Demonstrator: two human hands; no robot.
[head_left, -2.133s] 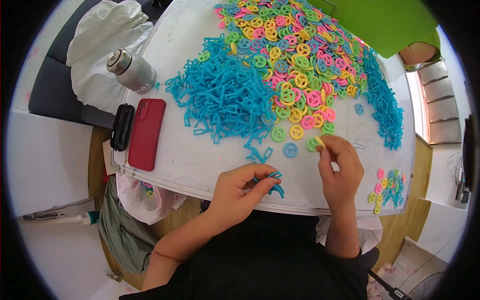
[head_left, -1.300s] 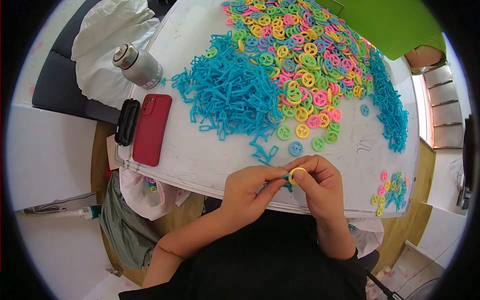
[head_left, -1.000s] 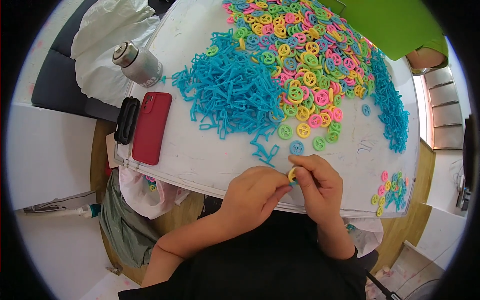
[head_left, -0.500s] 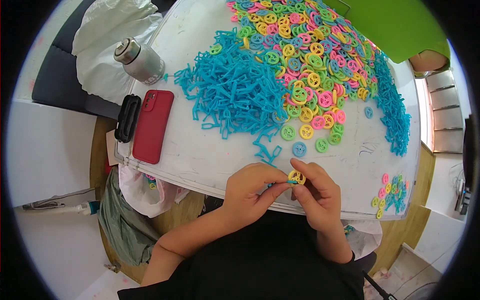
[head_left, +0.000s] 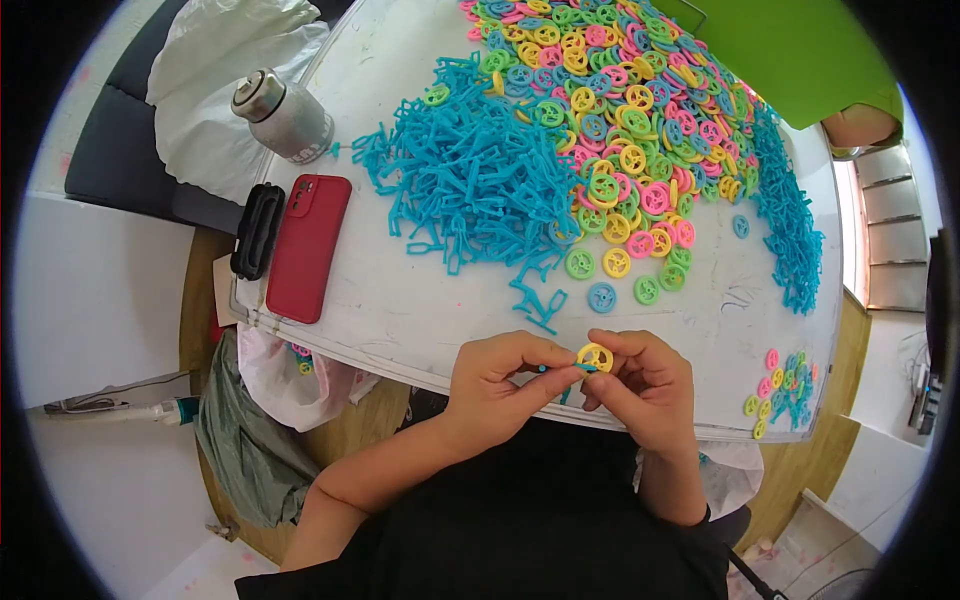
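Close to the table's near edge, my left hand (head_left: 500, 388) pinches a small blue plastic forked piece (head_left: 586, 367) between thumb and forefinger. My right hand (head_left: 655, 385) holds a yellow spoked wheel (head_left: 597, 350) by its right side, fingers closed on it. Wheel and blue piece meet between my fingertips; whether they are joined cannot be made out. Just beyond lie a few loose blue forked pieces (head_left: 540, 305) and a blue wheel (head_left: 602, 297). Farther off are a heap of blue forked pieces (head_left: 470, 170) and a heap of multicoloured wheels (head_left: 640, 95).
On the left stand a metal bottle (head_left: 290, 122), a red phone (head_left: 308, 250) and a black case (head_left: 258, 232). More blue pieces (head_left: 785, 215) line the right edge, with a small mixed group (head_left: 788, 390) nearer. A person in green (head_left: 780, 60) is at the far right.
My right hand has shifted slightly right, and its forefinger has curled down onto the wheel. More of the yellow wheel's face now shows. The left hand has hardly moved.
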